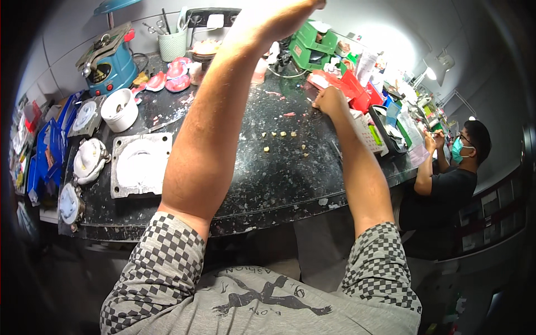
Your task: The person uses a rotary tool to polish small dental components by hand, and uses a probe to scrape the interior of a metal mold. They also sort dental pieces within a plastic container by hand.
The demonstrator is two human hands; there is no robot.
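Observation:
My left arm stretches far up across the bench, and my left hand (pixel 287 19) is washed out by glare at the top edge. Its fingers are cut off or lost in the brightness. Farther right, my right hand (pixel 330 101) rests at the bench's right side with fingers curled, beside a red-and-white box (pixel 324 81). Whatever lies between those fingers is hidden. Between my forearms, several small yellowish tooth-like pieces (pixel 274 134) lie on the speckled black bench top (pixel 251 184), most in a short row.
At left stand a white metal flask half (pixel 139 167), plaster-filled flasks (pixel 89 160), a white pot (pixel 119 110) and a blue machine (pixel 109 67). Pink dental moulds (pixel 177 70) sit behind. Green bins (pixel 312 47) and a black tray (pixel 388 131) line the right, where a masked person (pixel 455 162) works.

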